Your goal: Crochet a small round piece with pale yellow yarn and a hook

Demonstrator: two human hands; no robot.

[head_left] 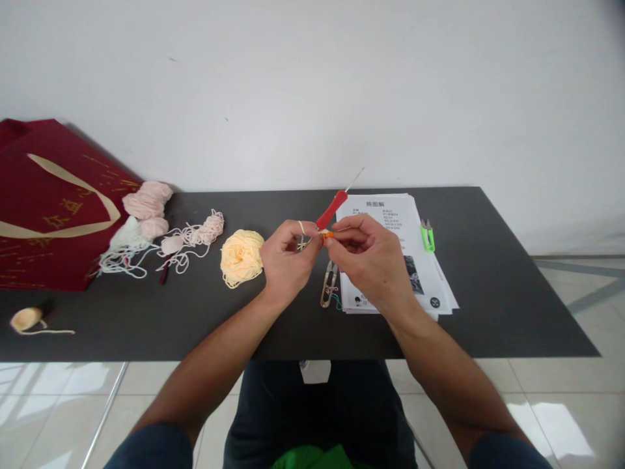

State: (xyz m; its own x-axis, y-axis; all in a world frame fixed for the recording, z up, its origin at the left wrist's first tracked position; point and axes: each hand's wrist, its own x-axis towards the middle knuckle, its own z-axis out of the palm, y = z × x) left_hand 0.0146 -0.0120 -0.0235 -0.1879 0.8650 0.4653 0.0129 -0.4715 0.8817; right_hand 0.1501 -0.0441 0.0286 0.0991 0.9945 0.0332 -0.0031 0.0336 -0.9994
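Dark-trousered knees [317, 417] sit under the table's [512, 312] near edge; above it, both hands meet mid-table; the left hand [286, 260] is pinched on a small orange piece [328, 234], a strand looped over its forefinger; the right hand [371, 257] is clenched on the red crochet hook [332, 210], whose shaft slants up-right; yellow yarn [241, 257] lies just left, metal snips [328, 286] below, papers [390, 215] under the right hand; bare tabletop runs to the right edge.

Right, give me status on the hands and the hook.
Both shut: left hand and right hand pinch a small orange piece. Red crochet hook sticks up between them. Metal snips lie below, untouched.
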